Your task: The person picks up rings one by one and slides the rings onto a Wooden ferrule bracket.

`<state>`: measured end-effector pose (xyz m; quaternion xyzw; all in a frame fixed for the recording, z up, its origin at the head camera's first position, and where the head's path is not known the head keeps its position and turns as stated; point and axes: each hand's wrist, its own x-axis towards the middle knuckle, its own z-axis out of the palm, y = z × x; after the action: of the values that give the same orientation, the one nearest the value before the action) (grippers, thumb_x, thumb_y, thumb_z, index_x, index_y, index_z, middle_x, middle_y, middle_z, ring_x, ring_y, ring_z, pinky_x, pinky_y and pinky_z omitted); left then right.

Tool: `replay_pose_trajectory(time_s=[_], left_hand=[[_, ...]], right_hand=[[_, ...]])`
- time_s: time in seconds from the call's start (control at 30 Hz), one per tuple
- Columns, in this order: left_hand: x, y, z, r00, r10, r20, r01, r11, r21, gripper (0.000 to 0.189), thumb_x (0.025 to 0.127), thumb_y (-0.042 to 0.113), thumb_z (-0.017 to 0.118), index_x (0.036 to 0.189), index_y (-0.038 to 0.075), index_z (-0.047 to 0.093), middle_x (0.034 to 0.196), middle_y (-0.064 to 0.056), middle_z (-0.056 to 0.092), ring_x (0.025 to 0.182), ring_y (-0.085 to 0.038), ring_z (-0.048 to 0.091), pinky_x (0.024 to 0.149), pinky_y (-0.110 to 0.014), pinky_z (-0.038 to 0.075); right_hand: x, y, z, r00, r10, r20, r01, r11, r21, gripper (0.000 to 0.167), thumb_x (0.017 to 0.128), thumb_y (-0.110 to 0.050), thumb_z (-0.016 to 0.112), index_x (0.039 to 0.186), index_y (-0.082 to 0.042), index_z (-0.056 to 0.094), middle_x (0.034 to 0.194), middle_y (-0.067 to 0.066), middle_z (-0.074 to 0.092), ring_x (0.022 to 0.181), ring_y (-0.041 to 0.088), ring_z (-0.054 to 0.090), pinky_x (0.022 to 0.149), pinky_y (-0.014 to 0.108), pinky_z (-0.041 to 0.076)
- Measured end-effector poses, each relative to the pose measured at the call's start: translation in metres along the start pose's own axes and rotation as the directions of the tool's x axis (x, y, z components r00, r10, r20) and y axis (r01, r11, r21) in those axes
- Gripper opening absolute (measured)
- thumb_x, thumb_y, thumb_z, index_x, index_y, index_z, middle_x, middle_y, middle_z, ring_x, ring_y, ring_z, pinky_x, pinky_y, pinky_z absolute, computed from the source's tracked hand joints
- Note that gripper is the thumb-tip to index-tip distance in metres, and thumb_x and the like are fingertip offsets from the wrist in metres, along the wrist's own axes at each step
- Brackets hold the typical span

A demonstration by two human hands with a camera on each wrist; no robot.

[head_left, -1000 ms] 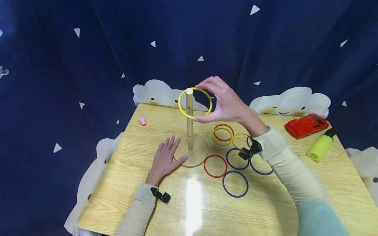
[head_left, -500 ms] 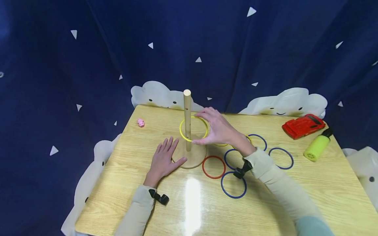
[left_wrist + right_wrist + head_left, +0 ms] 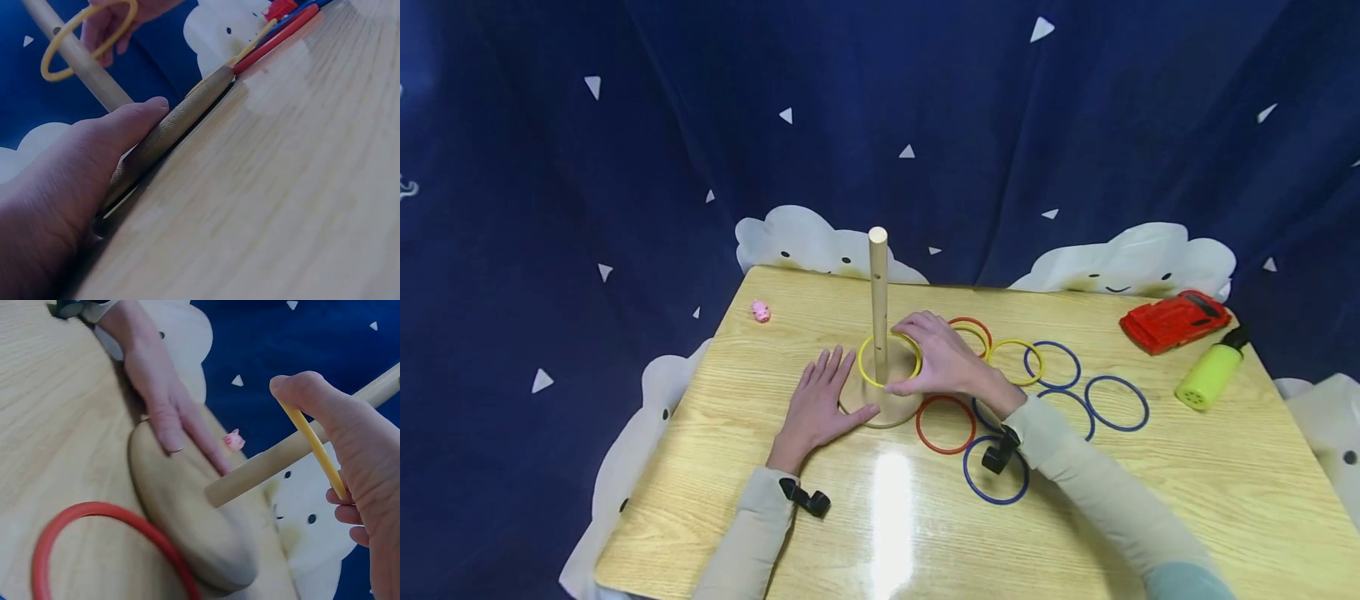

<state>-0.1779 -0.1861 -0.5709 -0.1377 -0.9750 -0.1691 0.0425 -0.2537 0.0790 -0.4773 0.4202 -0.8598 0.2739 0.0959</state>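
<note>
A wooden post (image 3: 878,287) rises upright from a round wooden base (image 3: 891,410). Around the post's lower part, above the base, is a yellow ring (image 3: 861,367). My right hand (image 3: 943,358) pinches this ring from the right, thumb at the near side and fingers at the far side; the right wrist view shows the thumb (image 3: 306,394) on the ring's edge. My left hand (image 3: 816,410) rests with fingers spread at the base's left edge. In the left wrist view its thumb (image 3: 137,119) lies over the base's rim.
Right of the base lie several rings, among them a red ring (image 3: 919,425), a blue ring (image 3: 1000,502) and another yellow ring (image 3: 1042,367). A red toy car (image 3: 1172,321) and a yellow-green bottle (image 3: 1210,377) are at the far right. A pink pig figure (image 3: 762,311) stands back left.
My right hand has brought the yellow ring from the post's top down along it to near the base. My left hand has stayed at the base.
</note>
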Motion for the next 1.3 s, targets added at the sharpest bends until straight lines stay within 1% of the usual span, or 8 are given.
replay_pose_trajectory(time_s=[0.13, 0.3, 0.43, 0.77, 0.93, 1.03, 1.17, 1.3], left_hand=[[-0.001, -0.001, 0.001, 1.000, 0.006, -0.009, -0.006, 1.000, 0.008, 0.110, 0.086, 0.087, 0.049, 0.169, 0.020, 0.020, 0.174, -0.011, 0.020, 0.161, -0.032, 0.013, 0.130, -0.051, 0.012], [0.000, 0.000, 0.000, 1.000, 0.001, 0.007, -0.001, 1.000, 0.014, 0.109, 0.087, 0.086, 0.049, 0.169, 0.021, 0.018, 0.174, -0.011, 0.020, 0.162, -0.030, 0.011, 0.130, -0.049, 0.011], [-0.001, 0.001, -0.001, 1.000, -0.005, 0.020, 0.005, 1.000, 0.017, 0.109, 0.087, 0.086, 0.049, 0.169, 0.022, 0.016, 0.174, -0.010, 0.018, 0.162, -0.029, 0.010, 0.131, -0.048, 0.009], [-0.001, 0.000, 0.000, 1.000, 0.003, 0.012, -0.004, 1.000, 0.023, 0.110, 0.087, 0.087, 0.048, 0.169, 0.021, 0.018, 0.174, -0.010, 0.020, 0.162, -0.031, 0.012, 0.130, -0.050, 0.011], [-0.002, 0.001, 0.000, 1.000, 0.001, 0.017, -0.002, 1.000, 0.015, 0.110, 0.086, 0.087, 0.048, 0.169, 0.022, 0.017, 0.174, -0.010, 0.019, 0.162, -0.030, 0.011, 0.130, -0.050, 0.011], [-0.002, 0.001, 0.000, 1.000, 0.002, 0.014, -0.003, 1.000, 0.008, 0.110, 0.086, 0.087, 0.048, 0.169, 0.022, 0.017, 0.174, -0.009, 0.019, 0.162, -0.030, 0.011, 0.130, -0.050, 0.011], [-0.001, 0.001, 0.000, 1.000, -0.002, 0.014, 0.002, 1.000, 0.007, 0.110, 0.086, 0.087, 0.048, 0.170, 0.023, 0.016, 0.174, -0.009, 0.017, 0.162, -0.030, 0.010, 0.130, -0.050, 0.010], [0.000, -0.001, 0.000, 1.000, -0.004, 0.013, 0.004, 1.000, 0.015, 0.110, 0.086, 0.088, 0.047, 0.170, 0.024, 0.015, 0.175, -0.008, 0.016, 0.162, -0.029, 0.009, 0.130, -0.049, 0.010]], right_hand=[[-0.003, 0.007, 0.013, 1.000, 0.007, 0.022, -0.006, 0.999, -0.053, 0.095, 0.065, -0.073, 0.083, 0.129, -0.004, 0.069, 0.125, 0.008, 0.066, 0.119, 0.027, 0.057, 0.099, 0.047, 0.049], [-0.008, 0.017, 0.028, 0.997, 0.042, 0.070, -0.031, 0.989, -0.148, 0.097, 0.065, -0.077, 0.080, 0.128, -0.004, 0.070, 0.125, 0.009, 0.067, 0.117, 0.027, 0.058, 0.098, 0.046, 0.050], [-0.012, 0.020, 0.037, 0.992, 0.069, 0.110, -0.051, 0.986, -0.160, 0.098, 0.066, -0.079, 0.078, 0.128, -0.004, 0.069, 0.126, 0.010, 0.066, 0.119, 0.028, 0.056, 0.100, 0.047, 0.048], [-0.020, 0.021, 0.047, 0.983, 0.077, 0.165, -0.042, 0.978, -0.203, 0.094, 0.069, -0.078, 0.075, 0.128, -0.005, 0.067, 0.126, 0.010, 0.065, 0.122, 0.029, 0.053, 0.107, 0.047, 0.044], [-0.027, 0.022, 0.043, 0.984, 0.099, 0.146, -0.074, 0.982, -0.171, 0.095, 0.072, -0.079, 0.074, 0.133, -0.007, 0.066, 0.131, 0.009, 0.064, 0.125, 0.028, 0.053, 0.107, 0.047, 0.045], [-0.034, 0.021, 0.034, 0.984, 0.127, 0.125, -0.112, 0.986, -0.120, 0.093, 0.078, -0.077, 0.073, 0.140, -0.008, 0.063, 0.135, 0.009, 0.064, 0.128, 0.027, 0.056, 0.107, 0.049, 0.046], [-0.048, 0.018, 0.020, 0.981, 0.166, 0.105, -0.161, 0.986, -0.053, 0.089, 0.085, -0.071, 0.072, 0.148, -0.009, 0.057, 0.143, 0.010, 0.063, 0.134, 0.029, 0.057, 0.112, 0.053, 0.044], [-0.067, 0.019, 0.008, 0.980, 0.189, 0.054, -0.188, 0.982, -0.026, 0.087, 0.086, -0.066, 0.074, 0.149, -0.010, 0.055, 0.147, 0.012, 0.060, 0.138, 0.033, 0.053, 0.115, 0.055, 0.042]])
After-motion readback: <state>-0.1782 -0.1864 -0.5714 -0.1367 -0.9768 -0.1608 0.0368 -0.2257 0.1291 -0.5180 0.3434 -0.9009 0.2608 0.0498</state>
